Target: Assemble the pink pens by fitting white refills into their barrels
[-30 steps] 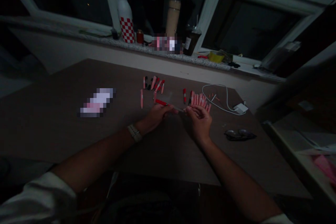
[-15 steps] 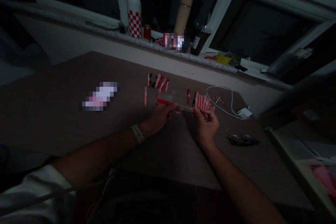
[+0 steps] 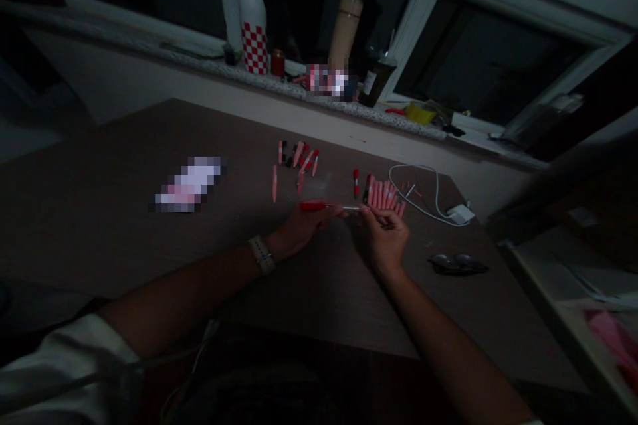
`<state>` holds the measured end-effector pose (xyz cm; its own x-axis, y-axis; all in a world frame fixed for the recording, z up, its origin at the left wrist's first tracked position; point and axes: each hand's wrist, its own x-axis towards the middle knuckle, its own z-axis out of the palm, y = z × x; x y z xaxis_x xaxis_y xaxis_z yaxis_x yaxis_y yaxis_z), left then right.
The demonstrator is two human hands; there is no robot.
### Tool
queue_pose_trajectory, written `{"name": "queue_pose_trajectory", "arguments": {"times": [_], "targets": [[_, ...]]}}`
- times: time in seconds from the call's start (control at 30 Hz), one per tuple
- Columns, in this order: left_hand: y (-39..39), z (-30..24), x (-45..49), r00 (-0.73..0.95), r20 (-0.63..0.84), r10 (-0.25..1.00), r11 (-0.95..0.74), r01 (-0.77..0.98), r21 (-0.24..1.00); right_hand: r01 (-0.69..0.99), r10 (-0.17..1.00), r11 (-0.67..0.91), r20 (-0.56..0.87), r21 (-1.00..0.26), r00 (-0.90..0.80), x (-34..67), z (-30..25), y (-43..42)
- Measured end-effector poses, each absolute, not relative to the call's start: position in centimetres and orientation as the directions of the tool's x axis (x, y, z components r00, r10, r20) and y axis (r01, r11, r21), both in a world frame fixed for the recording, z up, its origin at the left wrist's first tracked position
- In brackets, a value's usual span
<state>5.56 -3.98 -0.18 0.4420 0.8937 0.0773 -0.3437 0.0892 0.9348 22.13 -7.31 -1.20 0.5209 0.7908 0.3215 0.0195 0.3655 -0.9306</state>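
Note:
My left hand (image 3: 304, 227) is shut on a red pen barrel (image 3: 313, 206), and a thin metal shaft runs from it to the right. My right hand (image 3: 386, 239) pinches the far end of that shaft between its fingertips. Just beyond my right fingers lies a row of pink pen barrels (image 3: 383, 194), with a single red pen part (image 3: 355, 182) to its left. Further left is a loose cluster of pink, red and black pen parts (image 3: 300, 161), and one pink barrel (image 3: 274, 184) lies apart from it.
The brown tabletop (image 3: 100, 232) holds a blurred packet (image 3: 188, 184), a white cable (image 3: 423, 196) with its charger (image 3: 461, 214), and dark glasses (image 3: 457, 263). Behind the table, a windowsill (image 3: 299, 89) holds a checkered bottle (image 3: 253, 26) and other containers.
The red pen now lies more level between my hands. My hands have drawn slightly closer together, and the view has shifted slightly.

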Motion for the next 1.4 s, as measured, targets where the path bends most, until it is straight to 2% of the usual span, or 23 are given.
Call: {"name": "queue_pose_trajectory", "arguments": {"times": [0.1, 0.27, 0.43, 0.8, 0.9, 1.03, 1.17, 1.4], "targets": [[-4.1, -0.1, 5.4, 0.396, 0.112, 0.912, -0.011, -0.247, 0.969, -0.014, 0.802, 0.357, 0.299, -0.934, 0.518, 22.1, -1.1, -7.3], [-4.3, 0.5, 5.1, 0.285, 0.205, 0.936, -0.197, -0.057, 0.979, -0.166, 0.876, 0.26, 0.16, -0.951, 0.454, 22.2, -0.7, -7.3], [-4.5, 0.5, 5.0, 0.242, 0.276, 0.93, -0.289, 0.018, 0.957, -0.286, 0.925, 0.201, 0.085, -0.937, 0.372, 22.6, -0.7, -7.1], [-4.0, 0.4, 4.7, 0.346, 0.239, 0.907, -0.211, -0.116, 0.971, -0.238, 0.906, 0.288, 0.183, -0.928, 0.382, 22.6, -0.2, -7.0], [-4.0, 0.7, 4.5, 0.335, 0.235, 0.913, -0.224, -0.072, 0.972, -0.221, 0.9, 0.305, 0.204, -0.926, 0.385, 22.8, 0.1, -7.0], [-4.2, 0.8, 4.4, 0.369, 0.297, 0.881, -0.331, 0.031, 0.943, -0.218, 0.882, 0.357, 0.251, -0.909, 0.399, 23.2, 0.1, -6.9], [-4.8, 0.7, 4.7, 0.435, 0.315, 0.843, -0.366, 0.036, 0.93, -0.222, 0.873, 0.386, 0.277, -0.896, 0.401, 23.5, 0.0, -6.8], [-5.4, 0.8, 5.0, 0.458, 0.318, 0.83, -0.39, 0.071, 0.918, -0.196, 0.884, 0.369, 0.278, -0.908, 0.375, 23.4, 0.4, -7.0]]}}
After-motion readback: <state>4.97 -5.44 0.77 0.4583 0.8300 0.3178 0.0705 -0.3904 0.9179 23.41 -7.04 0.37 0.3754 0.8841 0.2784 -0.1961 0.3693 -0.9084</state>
